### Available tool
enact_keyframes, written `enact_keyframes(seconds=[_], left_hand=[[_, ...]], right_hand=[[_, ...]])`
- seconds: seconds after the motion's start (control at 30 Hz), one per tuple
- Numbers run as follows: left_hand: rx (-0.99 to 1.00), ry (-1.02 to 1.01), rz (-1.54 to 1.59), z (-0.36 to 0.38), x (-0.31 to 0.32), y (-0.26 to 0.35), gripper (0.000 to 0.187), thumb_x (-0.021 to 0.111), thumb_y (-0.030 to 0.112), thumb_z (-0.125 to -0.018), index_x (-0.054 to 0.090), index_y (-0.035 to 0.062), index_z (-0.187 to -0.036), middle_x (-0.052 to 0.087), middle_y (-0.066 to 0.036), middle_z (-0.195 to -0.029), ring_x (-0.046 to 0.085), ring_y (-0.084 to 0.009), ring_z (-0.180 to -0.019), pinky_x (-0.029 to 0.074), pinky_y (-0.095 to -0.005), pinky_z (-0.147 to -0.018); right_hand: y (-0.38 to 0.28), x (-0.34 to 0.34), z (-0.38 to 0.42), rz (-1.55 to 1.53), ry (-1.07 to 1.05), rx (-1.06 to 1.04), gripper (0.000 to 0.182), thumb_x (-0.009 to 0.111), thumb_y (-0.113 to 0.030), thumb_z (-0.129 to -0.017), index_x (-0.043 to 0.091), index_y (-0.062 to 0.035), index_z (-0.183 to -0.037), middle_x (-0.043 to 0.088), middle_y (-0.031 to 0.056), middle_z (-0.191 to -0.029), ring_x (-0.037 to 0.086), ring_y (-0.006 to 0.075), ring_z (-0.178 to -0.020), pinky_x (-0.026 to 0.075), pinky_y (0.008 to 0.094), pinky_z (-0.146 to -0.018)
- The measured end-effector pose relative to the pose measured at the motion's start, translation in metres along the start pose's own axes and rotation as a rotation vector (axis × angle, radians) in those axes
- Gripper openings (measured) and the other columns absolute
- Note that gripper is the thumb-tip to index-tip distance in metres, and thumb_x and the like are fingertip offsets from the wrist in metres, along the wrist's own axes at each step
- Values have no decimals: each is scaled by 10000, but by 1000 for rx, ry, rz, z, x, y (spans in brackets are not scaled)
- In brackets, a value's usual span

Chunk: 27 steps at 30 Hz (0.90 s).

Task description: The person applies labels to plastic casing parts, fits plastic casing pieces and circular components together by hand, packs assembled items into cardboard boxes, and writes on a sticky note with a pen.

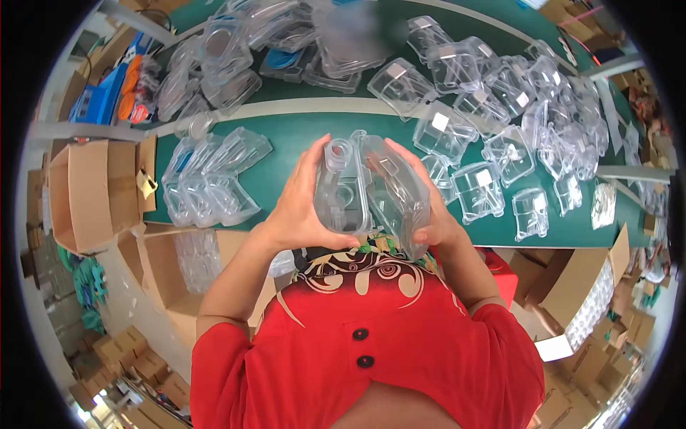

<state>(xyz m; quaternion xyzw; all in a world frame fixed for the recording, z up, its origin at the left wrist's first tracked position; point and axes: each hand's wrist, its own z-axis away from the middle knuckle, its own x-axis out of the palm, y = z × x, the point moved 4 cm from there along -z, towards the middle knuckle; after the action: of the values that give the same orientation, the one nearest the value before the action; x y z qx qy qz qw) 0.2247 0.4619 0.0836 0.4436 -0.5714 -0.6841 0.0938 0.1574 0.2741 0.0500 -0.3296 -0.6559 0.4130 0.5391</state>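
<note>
A clear plastic clamshell package [345, 196] is held up in front of the red shirt, its two halves partly spread apart like an open book. My left hand [304, 204] wraps round the left half, thumb at its lower edge. Round the right half [400, 193] my right hand [436, 214] is closed, with the thumb low on the edge. A round moulded recess shows at the top of the left half. On the green table [300, 132] behind, clear packages [207, 179] lie stacked at the left, and more with white labels [477, 191] are scattered at the right.
A shelf beyond the table holds piles of clear packages [229, 43]. Blue bins [100, 100] and orange rolls stand at the left. An open cardboard box [96, 193] is at the table's left end; another [579, 293] with clear packages sits below right.
</note>
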Motion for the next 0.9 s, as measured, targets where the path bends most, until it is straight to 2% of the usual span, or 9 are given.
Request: enact_keyframes(seconds=[0.2, 0.3, 0.4, 0.5, 0.6, 0.63, 0.73, 0.87, 0.9], left_hand=[[52, 47, -162, 18, -11, 8, 1356, 912, 451, -413, 166, -27, -1439, 340, -215, -1383, 377, -341, -1294, 294, -404, -1074], [22, 54, -99, 24, -10, 3, 1344, 903, 464, -424, 169, -31, -1434, 351, -222, -1374, 382, -355, -1288, 296, -412, -1071], [9, 48, -102, 25, -13, 5, 1299, 893, 450, -452, 176, -61, -1407, 391, -269, -1305, 406, -408, -1232, 332, -435, -1037], [-96, 16, -57, 25, -11, -1, 1261, 888, 428, -468, 191, -68, -1395, 404, -268, -1298, 425, -397, -1228, 349, -424, -1030], [-266, -72, 124, 30, -8, -14, 1257, 896, 413, -468, 199, -18, -1421, 396, -180, -1349, 409, -305, -1266, 321, -393, -1058], [-257, -68, 135, 33, -8, -20, 1229, 884, 423, -482, 225, -17, -1421, 422, -168, -1324, 425, -292, -1250, 330, -392, -1051], [-530, -54, 746, 40, -13, -34, 1217, 861, 457, -505, 232, -26, -1429, 444, -171, -1315, 432, -279, -1243, 333, -385, -1049], [-406, -67, 282, 39, -10, -27, 1201, 827, 430, -542, 201, -101, -1418, 379, -246, -1381, 381, -308, -1305, 296, -388, -1079], [-418, -56, 294, 41, -10, -32, 1206, 836, 425, -533, 203, -98, -1417, 371, -248, -1387, 372, -317, -1312, 285, -386, -1087]], right_hand=[[9, 12, -8, 77, -84, -63, 1238, 786, -563, -555, 175, 11, -1466, 299, 140, -1448, 299, 243, -1351, 225, 356, -1096], [14, 13, -10, 150, -105, -73, 1221, 791, -538, -564, 172, -1, -1468, 303, 147, -1447, 307, 250, -1349, 239, 361, -1093], [15, 26, -15, 180, -77, -23, 1188, 787, -522, -588, 172, -17, -1470, 294, 155, -1453, 310, 258, -1348, 241, 366, -1094], [20, 31, -16, 58, -54, 93, 1158, 784, -496, -605, 173, -26, -1470, 274, 168, -1467, 304, 269, -1353, 237, 377, -1103], [27, 26, -14, 222, -98, 157, 1159, 787, -485, -608, 167, -21, -1470, 286, 177, -1459, 310, 283, -1349, 242, 388, -1104], [31, 26, -13, 183, -96, 170, 1147, 788, -472, -604, 177, -37, -1472, 308, 190, -1439, 317, 314, -1344, 251, 406, -1100], [32, 27, -16, 550, -248, -5, 1125, 781, -471, -604, 198, -58, -1473, 326, 198, -1421, 320, 344, -1337, 256, 415, -1097], [39, 33, -19, 455, -164, 91, 1078, 780, -430, -608, 229, -92, -1471, 327, 197, -1424, 322, 344, -1336, 270, 419, -1092], [41, 32, -19, 309, -150, 141, 1066, 780, -419, -613, 232, -100, -1471, 326, 197, -1427, 323, 340, -1337, 273, 418, -1091]])
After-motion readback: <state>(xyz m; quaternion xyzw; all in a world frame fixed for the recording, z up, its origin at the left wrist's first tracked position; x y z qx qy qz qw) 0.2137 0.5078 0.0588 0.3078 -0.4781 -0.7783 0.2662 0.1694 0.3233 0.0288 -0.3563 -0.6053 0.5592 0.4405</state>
